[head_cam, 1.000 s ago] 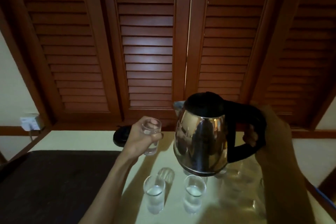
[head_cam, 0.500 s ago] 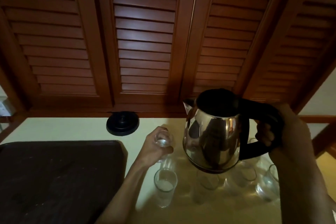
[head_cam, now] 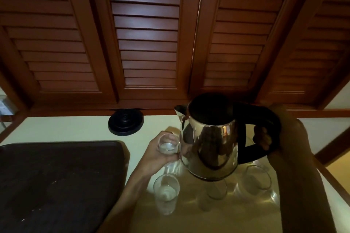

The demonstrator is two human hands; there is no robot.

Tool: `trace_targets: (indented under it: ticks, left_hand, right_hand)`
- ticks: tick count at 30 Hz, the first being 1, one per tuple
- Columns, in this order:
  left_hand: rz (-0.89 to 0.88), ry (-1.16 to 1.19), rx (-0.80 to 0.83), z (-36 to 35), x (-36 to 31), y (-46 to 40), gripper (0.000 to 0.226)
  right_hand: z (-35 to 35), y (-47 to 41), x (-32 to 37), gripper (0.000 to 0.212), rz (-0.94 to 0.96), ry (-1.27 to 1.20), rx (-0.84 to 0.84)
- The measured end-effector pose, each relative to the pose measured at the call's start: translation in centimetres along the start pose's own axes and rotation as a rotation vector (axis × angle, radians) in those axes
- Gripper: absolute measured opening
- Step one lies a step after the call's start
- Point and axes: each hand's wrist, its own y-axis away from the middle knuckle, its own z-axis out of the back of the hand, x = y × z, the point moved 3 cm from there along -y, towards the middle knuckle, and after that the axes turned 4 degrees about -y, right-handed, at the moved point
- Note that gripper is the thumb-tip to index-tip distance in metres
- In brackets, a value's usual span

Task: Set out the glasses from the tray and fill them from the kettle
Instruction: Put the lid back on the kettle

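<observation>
The dark tray (head_cam: 56,181) fills the table (head_cam: 75,128) to my left, and the kettle's black base (head_cam: 126,122) sits at the far edge by the louvred shutters (head_cam: 145,34). Standing glasses (head_cam: 166,196) crowd the table under the steel kettle (head_cam: 208,143), which my right hand (head_cam: 280,138) grips by its handle. My left hand (head_cam: 161,154) holds a small glass (head_cam: 168,145) against the kettle's side.

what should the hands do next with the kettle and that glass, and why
Probably set the held glass down beside the standing glass. The left hand grips it with water already inside, and the kettle, held upright by the right hand, isn't pouring.
</observation>
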Motion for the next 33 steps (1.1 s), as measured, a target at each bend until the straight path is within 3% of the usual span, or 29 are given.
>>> trace_targets:
  ticks: [4,9,11,14,16,19,23,29,33]
  left_hand:
    - [0.014,0.003,-0.028,1.9,-2.8,1.3,0.08]
    - [-0.084,-0.047,-0.185,3.6,-9.8,3.2,0.061]
    - [-0.07,-0.014,-0.094,4.1,-11.9,3.1,0.055]
    - [-0.116,0.038,-0.088,2.6,-13.9,2.7,0.048]
    - [-0.086,0.0,-0.212,0.1,-16.7,3.1,0.061]
    - [-0.184,0.091,-0.44,0.0,-18.7,5.1,0.053]
    - [-0.127,0.036,-0.541,3.1,-20.0,3.8,0.035]
    - [-0.092,-0.034,-0.613,10.2,-19.4,-0.7,0.035]
    - [-0.053,-0.066,-0.678,14.7,-16.5,-4.5,0.046]
  right_hand:
    - [0.2,-0.6,-0.3,0.047,-0.019,0.016,0.035]
    - [-0.1,-0.9,0.0,0.042,0.004,-0.044,0.096]
    - [-0.5,-1.0,0.1,0.044,0.029,-0.04,0.141]
    - [-1.5,-1.0,0.5,0.05,0.066,-0.032,0.207]
    - [-2.7,-0.9,0.9,0.057,0.088,-0.037,0.256]
    - [-4.9,-0.8,1.5,0.063,0.129,-0.012,0.287]
    - [-9.5,-1.4,1.8,0.058,0.173,0.017,0.362]
    - [-17.8,-5.4,-0.8,0.059,0.093,0.092,0.51]
    - [-22.8,-8.6,-4.8,0.053,0.02,0.085,0.479]
